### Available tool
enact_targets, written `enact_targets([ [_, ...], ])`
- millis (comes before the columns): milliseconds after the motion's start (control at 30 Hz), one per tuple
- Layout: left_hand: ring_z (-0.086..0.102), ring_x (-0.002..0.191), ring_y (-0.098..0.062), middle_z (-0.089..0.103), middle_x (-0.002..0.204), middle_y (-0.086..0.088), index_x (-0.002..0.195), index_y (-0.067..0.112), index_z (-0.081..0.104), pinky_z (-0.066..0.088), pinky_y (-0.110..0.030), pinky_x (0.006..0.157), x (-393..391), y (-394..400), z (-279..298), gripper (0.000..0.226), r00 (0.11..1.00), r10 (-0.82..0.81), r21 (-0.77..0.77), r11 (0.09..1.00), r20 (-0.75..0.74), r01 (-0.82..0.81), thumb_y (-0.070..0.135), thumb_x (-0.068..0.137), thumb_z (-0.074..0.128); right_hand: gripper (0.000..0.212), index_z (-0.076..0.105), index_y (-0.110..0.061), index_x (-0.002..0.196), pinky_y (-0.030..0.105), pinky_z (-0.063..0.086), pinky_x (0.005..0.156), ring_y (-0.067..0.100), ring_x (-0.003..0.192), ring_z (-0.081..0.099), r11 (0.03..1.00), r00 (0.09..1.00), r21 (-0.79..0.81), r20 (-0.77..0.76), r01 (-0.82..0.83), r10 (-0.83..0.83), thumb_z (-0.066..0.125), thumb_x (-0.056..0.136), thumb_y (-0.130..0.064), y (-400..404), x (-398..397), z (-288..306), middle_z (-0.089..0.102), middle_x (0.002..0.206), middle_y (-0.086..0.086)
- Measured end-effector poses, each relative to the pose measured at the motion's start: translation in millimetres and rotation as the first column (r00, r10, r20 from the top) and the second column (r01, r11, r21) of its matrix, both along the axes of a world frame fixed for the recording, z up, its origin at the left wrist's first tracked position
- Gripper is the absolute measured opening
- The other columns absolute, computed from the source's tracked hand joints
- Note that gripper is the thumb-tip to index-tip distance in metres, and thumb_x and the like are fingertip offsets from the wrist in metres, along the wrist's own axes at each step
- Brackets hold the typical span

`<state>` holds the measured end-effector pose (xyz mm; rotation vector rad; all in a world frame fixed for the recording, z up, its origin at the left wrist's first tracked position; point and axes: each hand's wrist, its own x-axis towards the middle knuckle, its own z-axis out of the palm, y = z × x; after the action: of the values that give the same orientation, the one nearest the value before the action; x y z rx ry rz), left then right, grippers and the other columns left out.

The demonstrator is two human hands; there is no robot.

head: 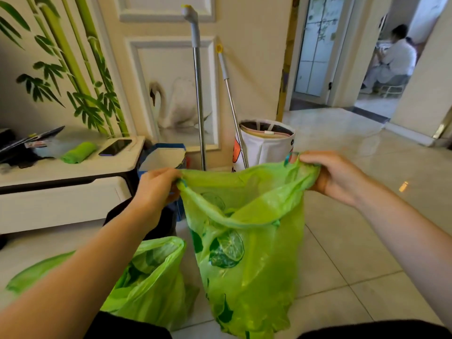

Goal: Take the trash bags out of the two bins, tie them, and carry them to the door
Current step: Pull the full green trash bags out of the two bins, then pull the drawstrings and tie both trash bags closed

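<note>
Both grips pinch one green bag's rim
Left hand (156,185) and right hand (332,176) hold the trash bag (247,243) above the floor (342,241), long axis vertical, mouth upward; second bag (149,280) lies lower left

left: white cabinet (61,201) and black bin (156,223) stand close | ahead: two mop poles (199,106), white basket (266,145), blue bin (163,157) stand before the door | low left: second green bag (151,277) on floor | right: open tiled floor (354,241) toward doorway
</note>
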<state>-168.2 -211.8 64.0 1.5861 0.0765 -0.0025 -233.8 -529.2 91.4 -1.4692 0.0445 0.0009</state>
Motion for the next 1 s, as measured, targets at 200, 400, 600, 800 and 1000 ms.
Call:
enact_targets([
  [200,0.047,0.034,-0.009,0.056,0.044,-0.003,0.072,0.001,0.068,0.042,-0.019,0.039,8.4,18.6,-67.6,0.018,0.971,-0.147,0.480,0.849,-0.188,0.221,0.004,0.088,0.061,0.021,0.065,-0.007,0.078,0.024,0.055,0.051,0.012,0.051,0.065,0.905,0.897,-0.349,-0.436,-0.245,0.075,0.052,0.094,-0.008,-12.3,4.3,-70.2,0.068,0.061,0.006],
  [400,0.062,0.053,-0.019,0.073,0.077,-0.019,0.092,0.001,0.073,0.057,-0.026,0.056,21.8,36.6,-112.0,0.016,0.934,-0.201,0.745,0.564,-0.295,0.357,0.005,0.085,0.059,0.019,0.067,-0.003,0.099,0.027,0.057,0.055,0.015,0.056,0.063,0.698,0.808,-0.594,-0.588,-0.399,-0.039,0.050,0.092,-0.011,-2.4,6.4,-139.6,0.064,0.071,0.010],
  [600,0.054,0.048,-0.021,0.059,0.062,-0.016,0.102,-0.014,0.062,0.045,-0.022,0.042,23.0,35.6,-116.0,0.023,0.870,-0.145,0.557,0.715,-0.472,0.422,0.002,0.086,0.062,0.014,0.061,-0.012,0.090,0.024,0.054,0.055,0.015,0.069,0.069,0.515,0.697,-0.599,-0.717,-0.613,-0.004,0.061,0.089,-0.026,2.5,15.6,-146.8,0.068,0.085,0.003],
  [800,0.063,0.067,-0.023,0.068,0.085,-0.018,0.104,-0.005,0.062,0.052,-0.031,0.059,23.4,40.1,-101.8,0.028,0.807,-0.165,0.438,0.769,-0.567,0.465,0.010,0.082,0.072,0.029,0.055,-0.016,0.074,0.025,0.051,0.058,0.014,0.072,0.057,0.444,0.761,-0.689,-0.649,-0.573,-0.024,0.062,0.086,-0.042,14.9,24.6,-142.3,0.057,0.076,0.001],
  [1000,0.067,0.056,-0.020,0.069,0.082,-0.019,0.114,-0.006,0.058,0.054,-0.024,0.048,23.0,37.9,-93.3,0.036,0.793,-0.208,0.385,0.786,-0.572,0.484,0.000,0.081,0.070,0.025,0.059,-0.017,0.069,0.032,0.049,0.064,0.022,0.071,0.052,0.472,0.871,-0.783,-0.487,-0.405,-0.061,0.052,0.092,-0.022,21.9,31.7,-142.0,0.055,0.073,0.007],
])
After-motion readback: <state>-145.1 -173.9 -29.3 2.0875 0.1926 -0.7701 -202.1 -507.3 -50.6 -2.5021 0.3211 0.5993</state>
